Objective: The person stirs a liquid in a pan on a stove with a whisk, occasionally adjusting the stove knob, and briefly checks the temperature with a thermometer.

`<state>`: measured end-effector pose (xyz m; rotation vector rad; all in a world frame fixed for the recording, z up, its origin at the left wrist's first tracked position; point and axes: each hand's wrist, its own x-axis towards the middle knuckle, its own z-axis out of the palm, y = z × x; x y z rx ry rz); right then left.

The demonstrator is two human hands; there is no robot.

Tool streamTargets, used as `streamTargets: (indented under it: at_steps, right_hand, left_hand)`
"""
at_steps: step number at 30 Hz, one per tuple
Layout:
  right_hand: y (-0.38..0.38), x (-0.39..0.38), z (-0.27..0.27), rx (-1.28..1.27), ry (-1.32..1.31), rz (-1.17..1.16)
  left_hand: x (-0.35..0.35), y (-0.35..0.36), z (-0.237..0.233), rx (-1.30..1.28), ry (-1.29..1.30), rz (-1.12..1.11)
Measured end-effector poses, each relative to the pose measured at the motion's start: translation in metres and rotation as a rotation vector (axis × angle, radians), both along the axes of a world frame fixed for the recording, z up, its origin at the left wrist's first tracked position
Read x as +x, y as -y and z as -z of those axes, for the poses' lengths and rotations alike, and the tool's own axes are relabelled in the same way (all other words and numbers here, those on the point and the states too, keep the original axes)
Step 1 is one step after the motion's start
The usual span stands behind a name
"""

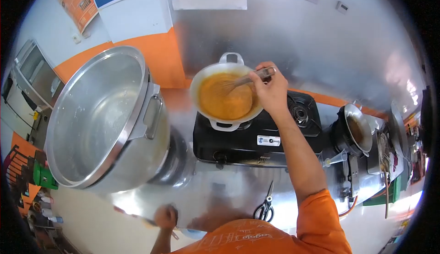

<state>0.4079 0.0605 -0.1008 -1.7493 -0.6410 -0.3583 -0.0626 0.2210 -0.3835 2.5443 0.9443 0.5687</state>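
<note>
Currently the right hand (271, 91) is clamped on the whisk (238, 83), wires in the orange sauce (224, 103) in the pan (196, 85) on the stove (256, 145). The left hand (166, 217), blurred, grip indeterminate, sits at the surface (220, 191) edge; the unsteadied pan could slide or slop sauce.

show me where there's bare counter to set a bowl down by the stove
Bare steel counter in front of the black stove, between the big pot and the scissors. The stove's right burner is free too. Crowded: the right end around the small pan.

Two woks (196, 87) (365, 126), one pot (91, 112), one whisk (239, 83)
</note>
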Motion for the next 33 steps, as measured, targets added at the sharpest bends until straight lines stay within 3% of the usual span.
streamTargets:
  at_steps: [1, 4, 8, 13, 16, 20, 23, 29, 33]
  right_hand:
    - [-0.001, 0.000, -0.010, -0.054, 0.124, 0.031]
    - [0.009, 0.005, -0.027, -0.229, 0.159, 0.114]
    - [0.022, 0.003, -0.039, -0.188, 0.037, 0.133]
    - [0.005, 0.031, 0.000, -0.015, -0.038, 0.081]
    - [-0.002, 0.031, -0.005, -0.032, -0.060, 0.046]
    - [0.012, 0.033, -0.029, -0.268, 0.188, 0.127]
    - [0.025, 0.027, -0.045, -0.289, 0.150, 0.135]
    - [0.017, 0.038, -0.010, -0.126, -0.037, 0.057]
    - [0.006, 0.040, 0.003, -0.041, 0.010, 0.046]
  left_hand:
    - [0.001, 0.000, -0.006, -0.003, -0.017, 0.008]
    - [0.008, 0.006, -0.026, -0.143, -0.044, -0.022]
    - [0.058, 0.034, -0.046, -0.326, 0.120, 0.120]
    - [0.166, 0.071, -0.062, -0.375, 0.355, 0.275]
    - [0.210, 0.078, -0.081, -0.440, 0.210, 0.255]
    - [0.229, 0.075, -0.077, -0.288, 0.081, 0.256]
    - [0.236, 0.071, -0.070, -0.243, 0.007, 0.204]
    - [0.240, 0.069, -0.070, -0.310, -0.001, 0.178]
    - [0.240, 0.072, -0.071, -0.365, 0.054, 0.165]
